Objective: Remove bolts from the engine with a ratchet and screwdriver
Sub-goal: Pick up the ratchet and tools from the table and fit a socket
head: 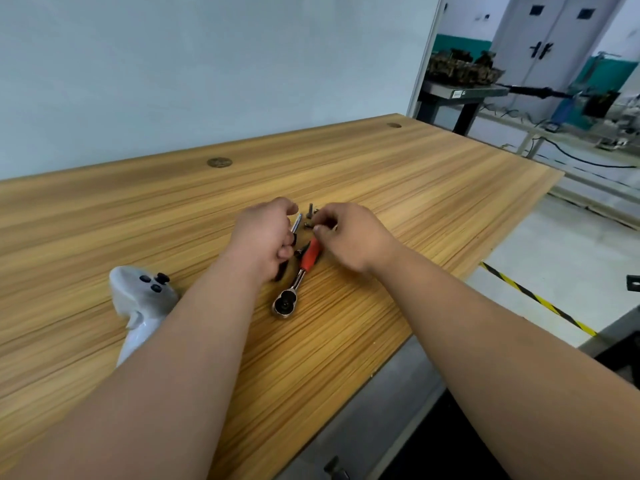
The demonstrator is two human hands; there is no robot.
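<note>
A ratchet [297, 278] with a red grip and chrome head lies on the wooden table [433, 174], its head toward me. My left hand [263, 237] grips a screwdriver [295, 225] by its black handle, the metal shaft poking out past my fingers. My right hand [349, 233] hovers over the ratchet's red grip, its fingertips pinching at small dark bolts [310, 211] lying on the table just beyond. The engine [460, 67] sits on a separate bench far at the back right.
A white game-style controller [140, 299] lies on the table left of my left forearm. The table's right edge drops to a grey floor with yellow-black tape [540, 299]. A blank wall stands behind the table.
</note>
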